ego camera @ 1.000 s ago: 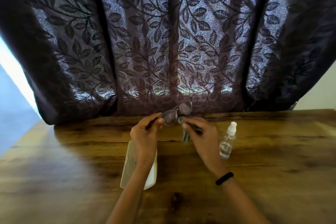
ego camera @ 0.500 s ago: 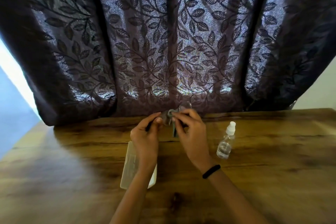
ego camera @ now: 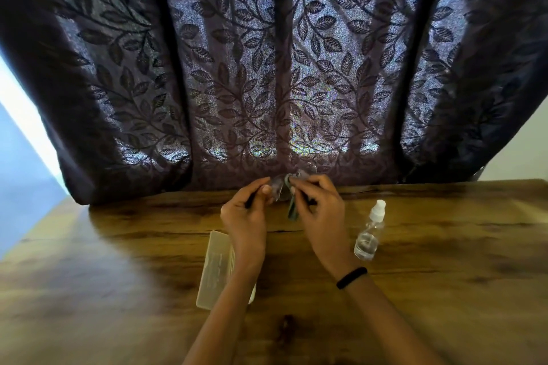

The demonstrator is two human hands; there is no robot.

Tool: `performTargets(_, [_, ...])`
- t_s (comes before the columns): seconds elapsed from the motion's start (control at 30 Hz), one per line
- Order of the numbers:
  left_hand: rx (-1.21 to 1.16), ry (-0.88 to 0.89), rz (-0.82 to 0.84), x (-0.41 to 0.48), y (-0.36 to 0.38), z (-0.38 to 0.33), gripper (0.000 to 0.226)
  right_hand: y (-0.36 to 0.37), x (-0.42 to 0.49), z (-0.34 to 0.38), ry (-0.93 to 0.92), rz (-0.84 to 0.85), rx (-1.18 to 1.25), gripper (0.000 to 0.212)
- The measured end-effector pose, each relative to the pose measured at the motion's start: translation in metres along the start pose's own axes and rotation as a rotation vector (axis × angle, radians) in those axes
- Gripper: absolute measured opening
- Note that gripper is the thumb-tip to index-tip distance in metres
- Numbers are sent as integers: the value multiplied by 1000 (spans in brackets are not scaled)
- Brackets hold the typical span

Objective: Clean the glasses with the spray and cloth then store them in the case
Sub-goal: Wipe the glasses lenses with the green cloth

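Two hands raised: left hand (ego camera: 245, 218) pinches glasses (ego camera: 280, 188), right hand (ego camera: 321, 210) presses cloth (ego camera: 292, 210) on lens

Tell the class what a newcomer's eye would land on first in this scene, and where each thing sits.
First, the dark leaf-patterned curtain, backlit, filling the upper view behind the wooden table. Next, at the table's far edge, the left hand holds the glasses while the right hand presses a cloth to a lens. A clear spray bottle stands upright right of the hands; a pale case lies under the left forearm.
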State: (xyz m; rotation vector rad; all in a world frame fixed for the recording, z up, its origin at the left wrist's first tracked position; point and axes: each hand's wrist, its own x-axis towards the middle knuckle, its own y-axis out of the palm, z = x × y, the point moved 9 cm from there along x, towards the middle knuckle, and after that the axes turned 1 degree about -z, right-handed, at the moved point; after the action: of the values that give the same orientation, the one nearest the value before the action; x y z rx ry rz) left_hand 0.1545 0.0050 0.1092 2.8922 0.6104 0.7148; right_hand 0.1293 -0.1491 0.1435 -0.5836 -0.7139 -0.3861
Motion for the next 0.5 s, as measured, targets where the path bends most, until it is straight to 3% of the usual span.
performTargets(0.17, [-17,-18,8,-2,0,4,30,12,-5,22,-118,73,2,25])
performTargets(0.33, [23,46,-2,-2,-4,-5,34,1,4,0,23,10,-30,23])
performTargets(0.5, [-5,23,5,-4,-3,-2,29,14,-5,26,-106,72,-28,26])
